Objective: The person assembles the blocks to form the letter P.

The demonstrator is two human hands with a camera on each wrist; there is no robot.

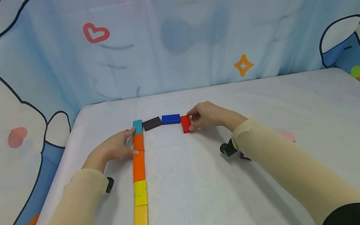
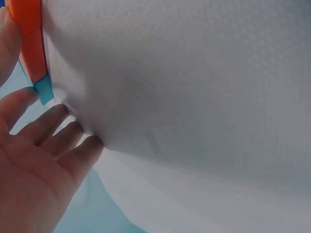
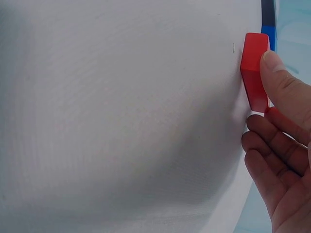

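My right hand (image 1: 212, 115) pinches a red block (image 1: 186, 124) between thumb and fingers, at the right end of a short row. That row also has a blue block (image 1: 170, 119) and a black block (image 1: 152, 123), laid end to end. My left hand (image 1: 110, 149) lies along the left of a column of blocks, fingers loosely extended. Its index fingertip touches the teal block (image 1: 137, 126) at the column's far end, and the thumb is at the orange blocks (image 1: 139, 166). Nearer lie a yellow block (image 1: 140, 193) and a golden-yellow block (image 1: 141, 222).
A pink block (image 1: 288, 136) and a purple block (image 1: 244, 156) lie partly hidden beyond and under the right forearm. White cloth covers the table (image 1: 196, 206). A printed blue curtain (image 1: 153, 44) hangs behind its far edge.
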